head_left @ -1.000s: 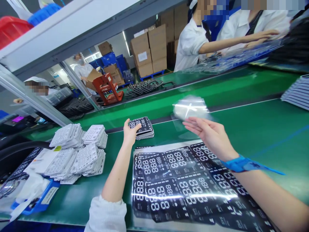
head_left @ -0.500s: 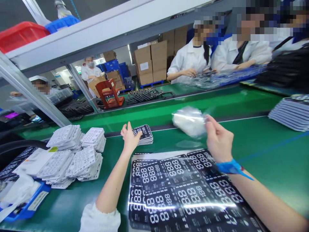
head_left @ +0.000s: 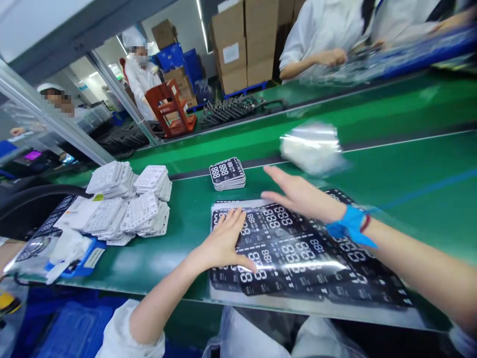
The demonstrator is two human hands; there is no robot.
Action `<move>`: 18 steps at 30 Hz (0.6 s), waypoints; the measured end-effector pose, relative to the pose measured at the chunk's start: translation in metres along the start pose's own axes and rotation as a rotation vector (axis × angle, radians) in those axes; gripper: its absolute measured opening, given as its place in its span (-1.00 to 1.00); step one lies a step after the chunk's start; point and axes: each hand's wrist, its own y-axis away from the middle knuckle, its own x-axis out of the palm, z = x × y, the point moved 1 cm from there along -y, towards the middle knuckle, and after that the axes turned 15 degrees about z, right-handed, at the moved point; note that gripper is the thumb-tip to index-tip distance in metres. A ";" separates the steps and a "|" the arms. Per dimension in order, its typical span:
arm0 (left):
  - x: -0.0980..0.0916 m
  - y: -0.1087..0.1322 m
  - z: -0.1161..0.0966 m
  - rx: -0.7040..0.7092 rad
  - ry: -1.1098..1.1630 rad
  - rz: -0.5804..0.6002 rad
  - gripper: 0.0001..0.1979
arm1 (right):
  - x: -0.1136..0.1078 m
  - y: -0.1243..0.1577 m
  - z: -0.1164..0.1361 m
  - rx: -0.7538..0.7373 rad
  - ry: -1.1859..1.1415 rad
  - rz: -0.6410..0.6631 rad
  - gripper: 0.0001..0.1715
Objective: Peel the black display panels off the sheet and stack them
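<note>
A large glossy black film sheet printed with rows of white digit displays (head_left: 309, 258) lies on the green conveyor belt (head_left: 410, 199). My left hand (head_left: 223, 243) rests flat on its left part, fingers spread. My right hand (head_left: 298, 194) is stretched out open above the sheet's upper edge, holding nothing. A small stack of black display panels (head_left: 227, 174) sits just beyond the sheet, not touched by either hand. A blurred clear bag of white material (head_left: 311, 148) lies on the belt beyond my right hand.
Stacks of white perforated trays (head_left: 126, 201) stand left of my left hand, beside a blue tray with white bags (head_left: 80, 258). A co-worker's hands (head_left: 330, 57) work on plastic sheets across a second belt. Cardboard boxes (head_left: 242, 49) stand behind.
My left hand has left the small stack and now lies flat on the sheet. My right hand has dropped and flattened. The whole view has tilted downward.
</note>
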 end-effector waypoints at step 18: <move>0.004 0.015 0.001 -0.031 -0.168 -0.234 -0.23 | 0.037 0.111 0.022 -0.088 0.143 0.293 0.46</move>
